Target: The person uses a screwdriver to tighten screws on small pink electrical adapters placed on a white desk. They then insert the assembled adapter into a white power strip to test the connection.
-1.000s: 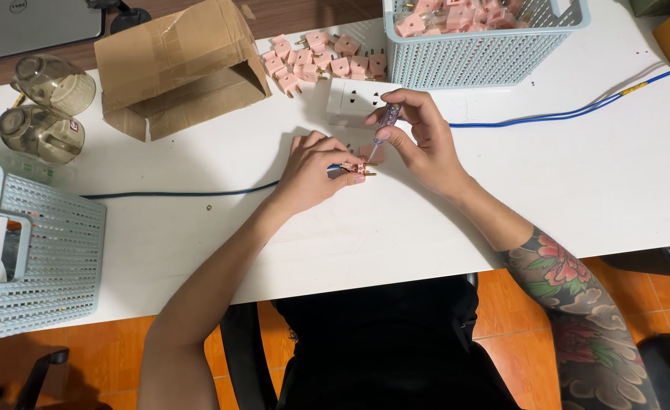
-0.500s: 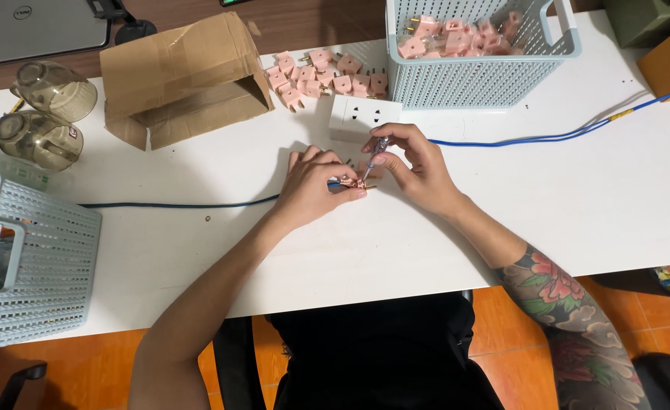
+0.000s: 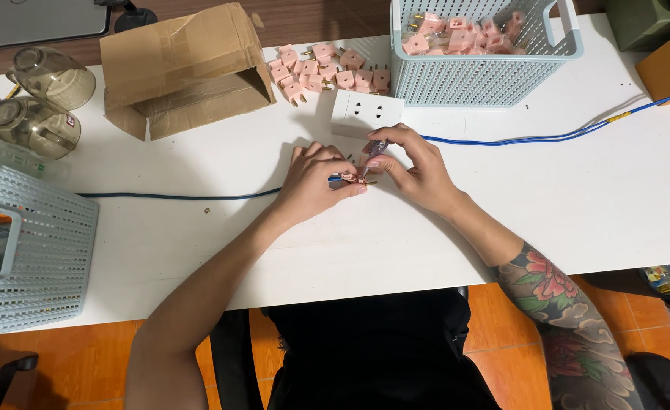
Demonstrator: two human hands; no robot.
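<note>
My left hand (image 3: 316, 181) rests on the white table (image 3: 593, 205) and pinches a small pink plug part (image 3: 348, 179) with brass pins, where the dark blue cable (image 3: 183, 197) ends. My right hand (image 3: 411, 167) grips a small screwdriver (image 3: 375, 149) with a clear handle, its tip down on that plug part. Both hands meet at the table's middle. A white socket block (image 3: 366, 114) lies just beyond them.
Loose pink plugs (image 3: 327, 68) lie behind the socket. A pale blue basket (image 3: 494, 76) holds more plugs. An open cardboard box (image 3: 183, 68) sits at back left, two glass jars (image 3: 35, 106) at far left, another mesh basket (image 3: 39, 243) at left edge. A brighter blue cable (image 3: 547, 137) runs right.
Both hands stay on the plug part with only small shifts; the view has tilted, so the table's things sit lower in frame.
</note>
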